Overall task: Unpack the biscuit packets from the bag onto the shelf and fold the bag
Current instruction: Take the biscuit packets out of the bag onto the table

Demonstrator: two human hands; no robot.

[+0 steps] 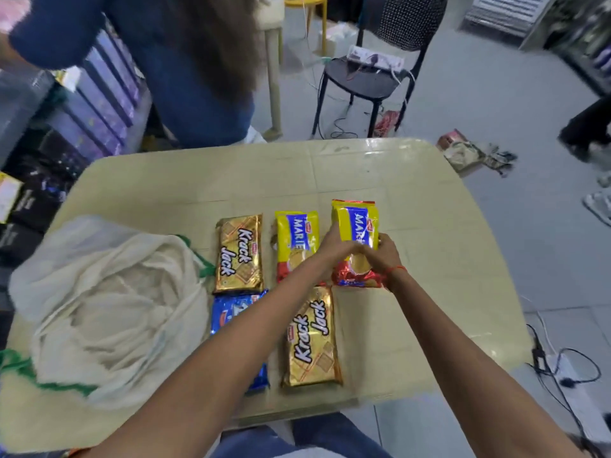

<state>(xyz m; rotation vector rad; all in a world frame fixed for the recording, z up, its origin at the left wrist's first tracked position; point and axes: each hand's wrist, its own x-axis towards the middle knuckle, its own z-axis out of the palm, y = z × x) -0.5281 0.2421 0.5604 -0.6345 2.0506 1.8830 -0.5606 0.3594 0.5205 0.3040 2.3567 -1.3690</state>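
Nearest, on cream plastic table (429, 259): gold Krack Jack packet (312, 338), blue foil packet (231, 312), crumpled off-white cloth bag with green handles (109, 302) at left. Beyond: left hand (334, 249) and right hand (386, 256) together gripped right-hand yellow Marie packet (355, 236), beside second Marie packet (296, 239) and second gold Krack Jack packet (239, 254). Farther back, black chair (363, 77).

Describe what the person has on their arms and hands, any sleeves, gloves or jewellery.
Both forearms are bare, with no sleeves in view and no gloves. The right hand has a thin red thread tied round its wrist. The left hand shows no band or thread, and no rings are discernible on either.
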